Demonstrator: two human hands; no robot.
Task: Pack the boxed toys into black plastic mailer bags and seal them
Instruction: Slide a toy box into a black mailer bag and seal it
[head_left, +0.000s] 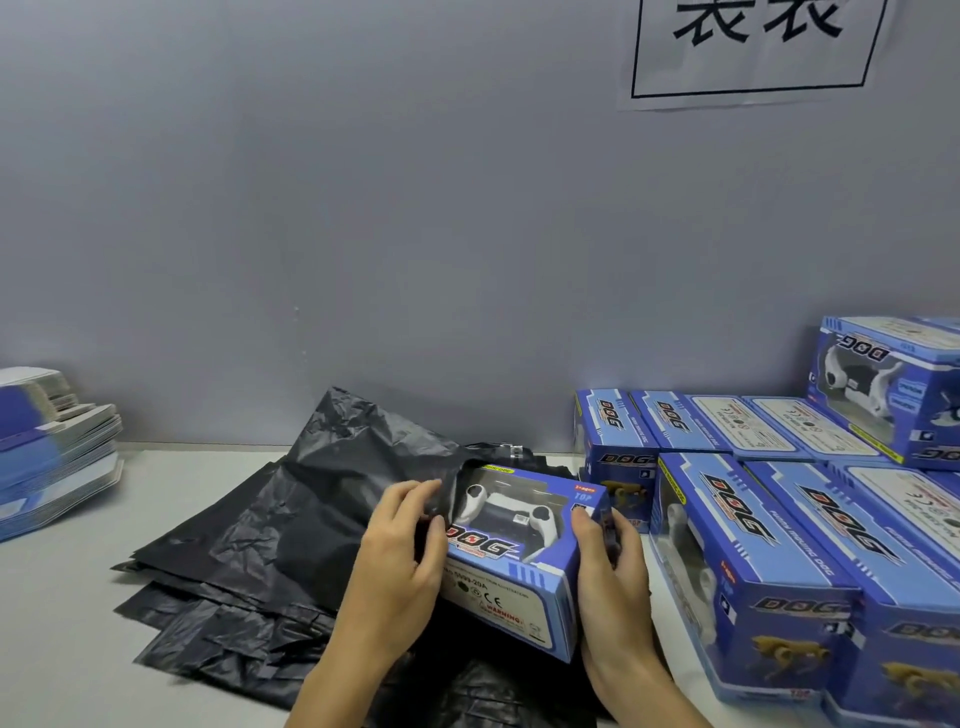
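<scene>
Centre-near: blue toy box (511, 551) held between both hands over stack of black mailer bags (228, 561) on white table (62, 613). Left hand (402, 556) pinches bag mouth (441, 483) at box's far-left end — far end of box just inside opening. Right hand (610, 566) grips box's right end, fingers curled round it. Boxed toys (769, 525) stacked at right; flat cartons (52, 447) far left.
</scene>
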